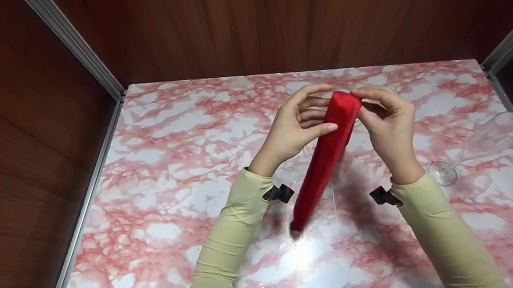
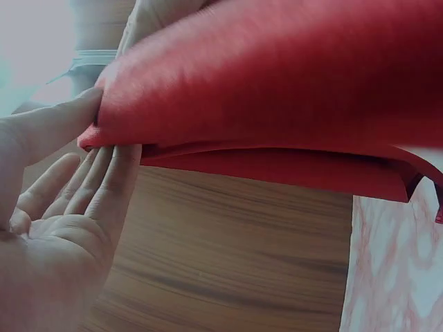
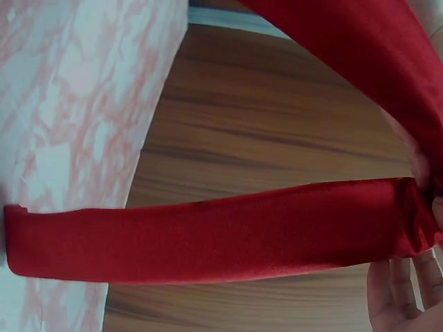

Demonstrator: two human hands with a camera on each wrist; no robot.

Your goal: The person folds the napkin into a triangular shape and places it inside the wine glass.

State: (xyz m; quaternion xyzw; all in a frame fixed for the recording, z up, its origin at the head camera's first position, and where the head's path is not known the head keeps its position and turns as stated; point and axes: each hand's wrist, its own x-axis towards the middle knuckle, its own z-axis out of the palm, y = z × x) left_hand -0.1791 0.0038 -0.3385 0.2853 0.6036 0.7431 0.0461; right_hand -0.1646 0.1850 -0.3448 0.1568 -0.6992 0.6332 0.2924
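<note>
From my remote seat, I see the red cloth strip [image 1: 321, 170] held above the middle of the marbled table [image 1: 178, 257]. Its upper end sits nearer the table's far edge, and it slants down to a blurred lower end nearer the table's near side; whether that end touches the table I cannot tell.

The left hand [image 1: 287, 131], over the table's middle, holds the upper part between thumb and fingers: the thumb lies on the front face, the other fingers reach behind, fairly straight. The right hand [image 1: 394, 120], a little further toward the table's right side, pinches the strip's top corner between thumb and forefinger. My right wrist view shows two red lengths running from the hands, smooth and slightly shiny.

Toward the table's right edge I have a clear stemmed glass [image 1: 498, 133], upright on its round base. Pale yellow-green sleeves [image 1: 227, 233] come in over the table's near side, with a small black mount [image 1: 284, 193] at each wrist. Beyond the table's far edge rises a dark wood panel [image 1: 249, 25]; another wood panel [image 1: 24, 154] stands along its left edge.
</note>
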